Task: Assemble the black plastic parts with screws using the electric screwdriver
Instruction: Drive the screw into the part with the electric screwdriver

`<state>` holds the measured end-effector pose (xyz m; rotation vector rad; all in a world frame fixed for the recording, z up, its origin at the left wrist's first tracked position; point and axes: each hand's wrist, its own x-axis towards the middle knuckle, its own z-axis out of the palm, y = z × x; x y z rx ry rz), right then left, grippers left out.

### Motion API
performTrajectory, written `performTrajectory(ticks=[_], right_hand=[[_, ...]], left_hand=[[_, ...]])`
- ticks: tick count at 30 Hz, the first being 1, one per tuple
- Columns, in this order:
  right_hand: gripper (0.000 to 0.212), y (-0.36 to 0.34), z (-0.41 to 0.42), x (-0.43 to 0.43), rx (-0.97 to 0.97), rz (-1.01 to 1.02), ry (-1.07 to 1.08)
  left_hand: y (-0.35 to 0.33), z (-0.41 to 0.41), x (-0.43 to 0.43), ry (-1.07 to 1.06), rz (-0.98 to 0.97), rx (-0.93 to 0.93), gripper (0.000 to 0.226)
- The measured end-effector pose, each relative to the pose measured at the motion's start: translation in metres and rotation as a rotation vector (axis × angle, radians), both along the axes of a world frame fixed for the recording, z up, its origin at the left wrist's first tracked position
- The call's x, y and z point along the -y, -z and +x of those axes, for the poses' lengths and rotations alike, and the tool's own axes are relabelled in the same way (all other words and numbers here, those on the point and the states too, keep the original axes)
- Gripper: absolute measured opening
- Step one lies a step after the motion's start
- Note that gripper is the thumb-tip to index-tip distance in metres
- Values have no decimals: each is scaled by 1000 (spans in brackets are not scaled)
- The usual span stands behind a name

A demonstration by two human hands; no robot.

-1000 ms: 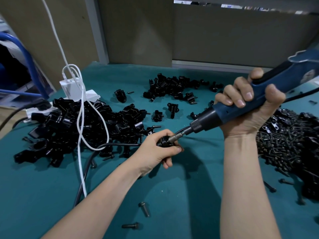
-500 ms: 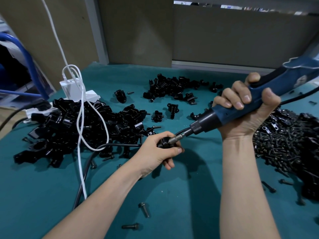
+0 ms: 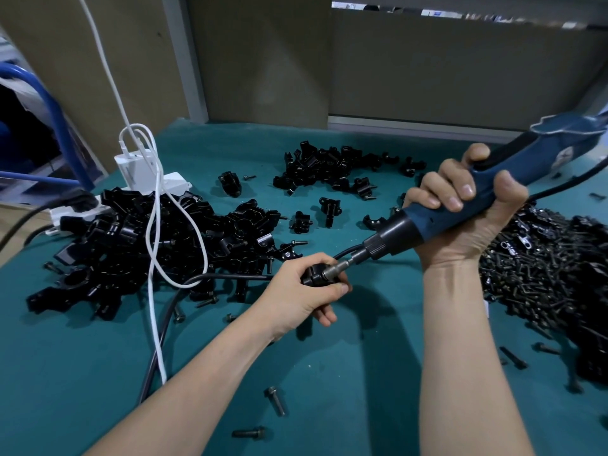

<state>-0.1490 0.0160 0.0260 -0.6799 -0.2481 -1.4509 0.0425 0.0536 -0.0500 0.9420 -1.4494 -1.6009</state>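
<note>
Head view: left hand [image 3: 306,292] curled tight round small black plastic part [image 3: 312,275], just above bench [image 3: 362,373]. Right hand [image 3: 470,225] wrapped round electric screwdriver [image 3: 539,159], bit in part. Part likely light, rigid, slick; may twist under torque, so grip body, clear of screw.

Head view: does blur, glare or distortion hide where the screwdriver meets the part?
Head view: no; the electric screwdriver tip and the black part in the left hand are sharp. Soft arm shadows fall on the teal table. Wide-angle bending curves the frame edges; the bright top-right strip is smeared; the left pile of parts is dark.
</note>
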Motion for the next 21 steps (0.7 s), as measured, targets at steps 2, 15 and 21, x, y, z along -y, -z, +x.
performTrajectory(ticks=[2, 15, 21], right_hand=[[36, 1, 1, 1, 10, -3, -5], [36, 7, 1, 3, 21, 25, -11], [37, 9, 1, 3, 18, 40, 28]], left_hand=[[0, 0, 0, -6, 2, -8, 32], [3, -2, -3, -97, -32, 23, 17], [2, -3, -3, -106, -29, 36, 15]])
